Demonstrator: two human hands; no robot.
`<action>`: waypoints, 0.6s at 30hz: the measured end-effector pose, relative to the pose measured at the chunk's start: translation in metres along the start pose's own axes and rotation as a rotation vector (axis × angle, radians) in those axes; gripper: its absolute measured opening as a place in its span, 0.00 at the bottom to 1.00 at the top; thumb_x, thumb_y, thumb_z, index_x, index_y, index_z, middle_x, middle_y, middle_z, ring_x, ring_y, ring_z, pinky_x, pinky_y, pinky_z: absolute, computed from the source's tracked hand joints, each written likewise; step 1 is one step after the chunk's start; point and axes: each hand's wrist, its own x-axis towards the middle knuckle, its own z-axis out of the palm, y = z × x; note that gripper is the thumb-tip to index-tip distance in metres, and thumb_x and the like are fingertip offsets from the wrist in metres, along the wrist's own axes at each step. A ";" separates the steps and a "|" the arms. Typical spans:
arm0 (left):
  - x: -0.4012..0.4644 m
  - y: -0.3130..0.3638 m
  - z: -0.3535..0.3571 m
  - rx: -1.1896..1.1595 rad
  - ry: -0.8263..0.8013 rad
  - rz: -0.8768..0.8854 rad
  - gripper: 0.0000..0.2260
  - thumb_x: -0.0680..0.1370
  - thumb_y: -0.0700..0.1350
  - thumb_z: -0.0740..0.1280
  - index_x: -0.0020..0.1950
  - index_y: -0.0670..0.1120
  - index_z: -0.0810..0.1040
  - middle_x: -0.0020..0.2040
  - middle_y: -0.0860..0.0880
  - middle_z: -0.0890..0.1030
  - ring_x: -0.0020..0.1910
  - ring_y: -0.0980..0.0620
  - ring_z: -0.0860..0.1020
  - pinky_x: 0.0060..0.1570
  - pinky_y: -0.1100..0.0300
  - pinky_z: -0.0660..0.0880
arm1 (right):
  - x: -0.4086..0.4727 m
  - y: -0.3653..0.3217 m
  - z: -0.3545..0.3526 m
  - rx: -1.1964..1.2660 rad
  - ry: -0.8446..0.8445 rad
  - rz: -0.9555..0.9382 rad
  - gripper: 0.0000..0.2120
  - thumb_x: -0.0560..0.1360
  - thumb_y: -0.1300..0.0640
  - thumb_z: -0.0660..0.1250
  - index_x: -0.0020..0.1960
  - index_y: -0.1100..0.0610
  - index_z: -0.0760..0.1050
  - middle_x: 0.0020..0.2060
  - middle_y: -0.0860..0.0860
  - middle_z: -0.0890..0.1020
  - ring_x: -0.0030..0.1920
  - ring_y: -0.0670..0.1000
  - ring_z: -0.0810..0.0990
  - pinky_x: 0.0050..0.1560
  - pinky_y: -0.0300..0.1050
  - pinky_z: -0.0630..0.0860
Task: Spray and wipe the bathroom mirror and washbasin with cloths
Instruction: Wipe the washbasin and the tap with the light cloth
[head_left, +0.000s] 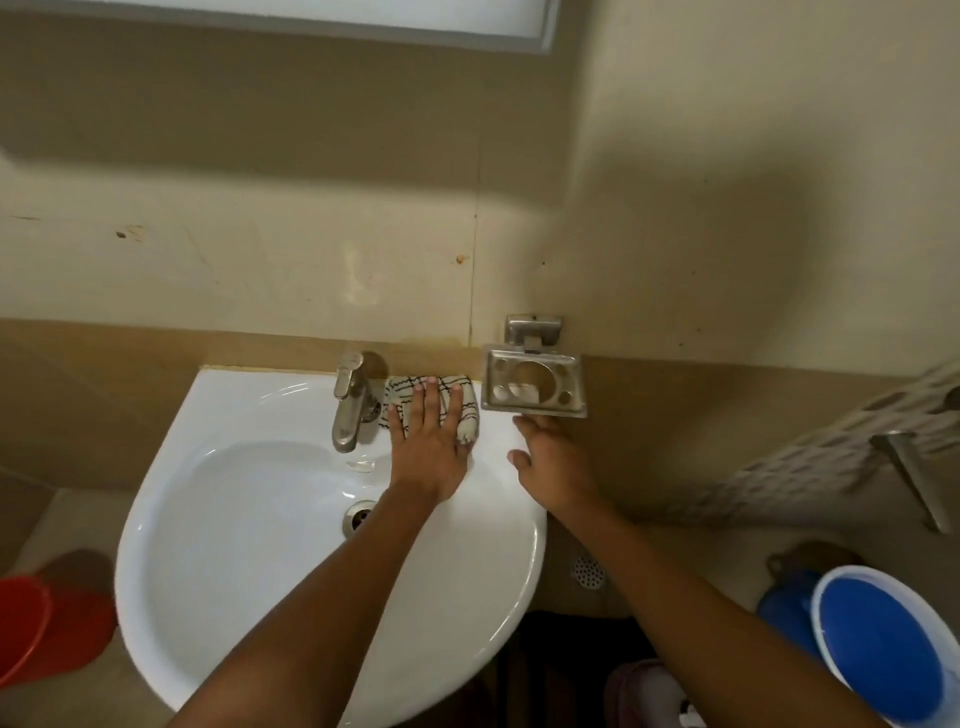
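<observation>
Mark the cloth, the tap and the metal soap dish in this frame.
cloth (402, 391): head view, on its checked upper left part, clear of the fingers.
tap (347, 410): head view, on its spout.
soap dish (535, 410): head view, on its front rim.

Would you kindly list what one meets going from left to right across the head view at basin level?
Red bucket → tap → left hand pressing the checked cloth → right hand → blue bucket.

A checked cream cloth (441, 400) lies bunched on the white washbasin's (249, 415) back ledge, centre frame, right of the tap.
</observation>
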 end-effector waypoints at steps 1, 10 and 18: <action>-0.001 0.002 0.001 -0.005 -0.011 -0.010 0.30 0.83 0.57 0.49 0.80 0.51 0.38 0.81 0.43 0.39 0.79 0.42 0.38 0.71 0.39 0.32 | 0.000 0.001 0.000 0.013 0.014 0.009 0.25 0.80 0.50 0.62 0.75 0.55 0.64 0.75 0.52 0.65 0.71 0.55 0.68 0.67 0.49 0.69; -0.036 0.035 0.019 0.024 -0.012 0.176 0.31 0.78 0.58 0.46 0.80 0.50 0.49 0.80 0.41 0.53 0.79 0.39 0.49 0.73 0.33 0.46 | -0.005 0.014 0.008 0.195 0.108 0.097 0.23 0.79 0.56 0.64 0.73 0.56 0.67 0.73 0.52 0.68 0.69 0.54 0.70 0.68 0.45 0.66; 0.011 0.055 0.001 0.021 -0.051 0.156 0.26 0.81 0.55 0.54 0.79 0.56 0.52 0.81 0.45 0.49 0.79 0.40 0.43 0.69 0.28 0.38 | -0.011 0.023 0.017 0.519 0.167 0.257 0.14 0.74 0.65 0.66 0.59 0.57 0.79 0.53 0.54 0.83 0.52 0.53 0.81 0.54 0.44 0.76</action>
